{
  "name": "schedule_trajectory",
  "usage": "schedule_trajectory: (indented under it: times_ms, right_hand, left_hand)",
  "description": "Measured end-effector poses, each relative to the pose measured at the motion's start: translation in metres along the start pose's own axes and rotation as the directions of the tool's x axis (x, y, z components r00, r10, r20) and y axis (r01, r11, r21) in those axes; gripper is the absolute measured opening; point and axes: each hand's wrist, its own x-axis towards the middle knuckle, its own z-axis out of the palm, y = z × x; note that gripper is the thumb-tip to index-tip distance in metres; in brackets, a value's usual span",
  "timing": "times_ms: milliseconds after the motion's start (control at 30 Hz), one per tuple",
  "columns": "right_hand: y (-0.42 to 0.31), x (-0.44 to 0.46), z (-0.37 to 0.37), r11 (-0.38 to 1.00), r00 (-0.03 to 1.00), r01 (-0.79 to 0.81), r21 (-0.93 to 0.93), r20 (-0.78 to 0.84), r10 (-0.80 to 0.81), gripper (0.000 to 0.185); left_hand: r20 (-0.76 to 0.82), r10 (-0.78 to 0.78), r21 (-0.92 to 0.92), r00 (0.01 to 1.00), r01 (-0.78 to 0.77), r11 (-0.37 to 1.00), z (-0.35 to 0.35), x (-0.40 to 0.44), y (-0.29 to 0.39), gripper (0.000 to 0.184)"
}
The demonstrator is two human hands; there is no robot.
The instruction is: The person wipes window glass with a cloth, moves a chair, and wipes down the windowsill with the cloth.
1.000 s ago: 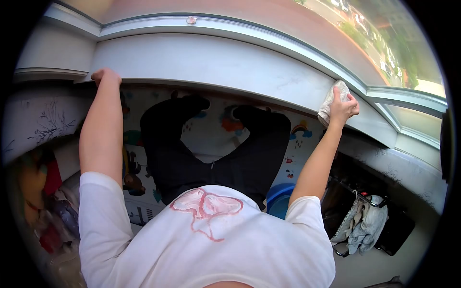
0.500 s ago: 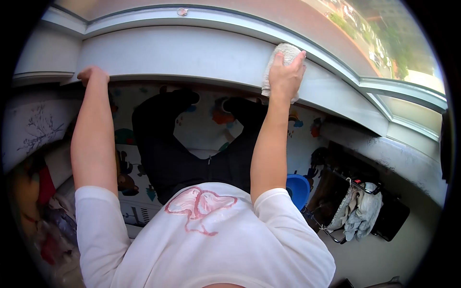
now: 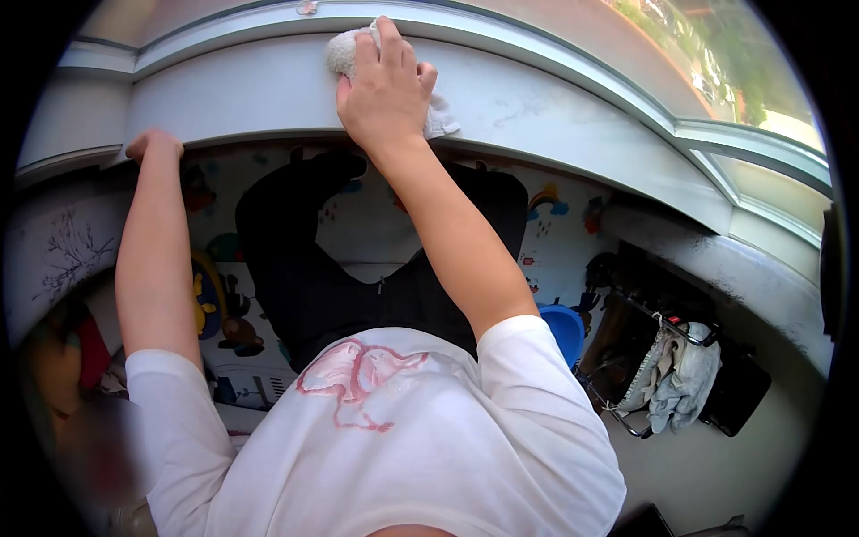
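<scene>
My right hand [image 3: 386,94] presses a white terry cloth [image 3: 343,54] onto the white windowsill [image 3: 250,89], close to the window frame. Its fingers lie over the cloth, and one corner of the cloth sticks out below the palm on the right. Faint smears show on the sill to the right of that hand. Over at the left end, my left hand [image 3: 155,143] is curled on the front edge of the sill, its fingers partly hidden.
Beyond the sill runs the window frame [image 3: 501,45], with a small pinkish object [image 3: 307,8] on it. Below are my dark-trousered legs [image 3: 295,251] and a patterned mat [image 3: 573,242]. On the right are a blue basin [image 3: 562,333] and a rack with grey cloths [image 3: 684,376].
My right hand has slid the cloth leftward along the sill, from the right part to near the middle. My left hand stays at the sill's front edge. The view has shifted slightly.
</scene>
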Motion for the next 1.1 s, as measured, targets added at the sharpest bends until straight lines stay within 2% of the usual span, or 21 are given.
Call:
schedule_trajectory:
  times_ms: [67, 100, 200, 300, 333, 367, 467, 567, 733, 833, 933, 1100]
  right_hand:
    - [0.024, -0.006, -0.015, 0.999, 1.0, 0.029, -0.042, 0.012, -0.028, 0.054]
    - [0.041, -0.008, -0.023, 0.998, 0.999, 0.028, -0.059, -0.031, -0.03, 0.049]
    - [0.136, -0.018, -0.069, 0.978, 0.984, -0.141, -0.151, -0.13, 0.122, 0.04]
    - [0.232, -0.034, -0.106, 0.904, 0.936, -0.315, -0.29, -0.254, 0.245, 0.045]
    - [0.253, -0.038, -0.12, 0.855, 0.894, -0.428, -0.294, -0.274, 0.354, 0.048]
    - [0.26, -0.04, -0.13, 0.793, 0.84, -0.533, -0.295, -0.294, 0.455, 0.05]
    - [0.263, -0.035, -0.128, 0.703, 0.728, -0.678, -0.213, -0.32, 0.606, 0.056]
    - [0.221, -0.024, -0.11, 0.679, 0.716, -0.692, -0.244, -0.353, 0.603, 0.058]
    - [0.115, -0.014, -0.064, 0.903, 0.899, -0.408, -0.138, -0.231, 0.371, 0.042]
    - [0.054, -0.011, -0.029, 0.99, 0.973, -0.133, -0.047, -0.195, 0.122, 0.034]
    - [0.019, -0.009, -0.017, 0.997, 0.992, -0.079, -0.007, -0.102, 0.078, 0.033]
    - [0.039, -0.011, -0.024, 0.989, 0.992, -0.08, 0.125, -0.083, 0.091, 0.029]
  left_hand:
    - [-0.001, 0.001, -0.015, 1.0, -0.001, 1.0, 0.001, 0.0, -0.001, 0.055]
    - [-0.005, 0.002, -0.021, 1.0, -0.002, 1.0, 0.002, 0.0, -0.001, 0.056]
    - [-0.011, -0.003, -0.034, 1.0, 0.002, 0.999, 0.003, 0.008, -0.003, 0.056]
    - [-0.012, 0.003, -0.039, 1.0, -0.004, 0.999, 0.008, 0.021, -0.006, 0.057]
    - [-0.012, 0.001, -0.052, 1.0, -0.001, 0.999, 0.01, 0.028, -0.006, 0.057]
    - [-0.003, 0.036, 0.008, 0.999, -0.036, 0.999, 0.009, 0.029, -0.006, 0.057]
    - [0.01, -0.059, -0.079, 0.998, 0.06, 0.995, 0.012, 0.035, -0.006, 0.059]
    - [-0.016, -0.05, -0.084, 0.999, 0.048, 0.995, 0.01, 0.023, -0.002, 0.059]
    - [-0.032, -0.044, -0.077, 0.999, 0.042, 0.996, 0.003, -0.003, 0.0, 0.06]
    - [-0.031, -0.043, -0.088, 0.999, 0.04, 0.995, 0.0, -0.017, 0.003, 0.061]
    - [-0.017, -0.054, -0.106, 0.998, 0.052, 0.993, -0.005, -0.033, 0.006, 0.061]
    - [-0.02, -0.059, -0.086, 0.998, 0.057, 0.995, -0.003, -0.009, 0.004, 0.062]
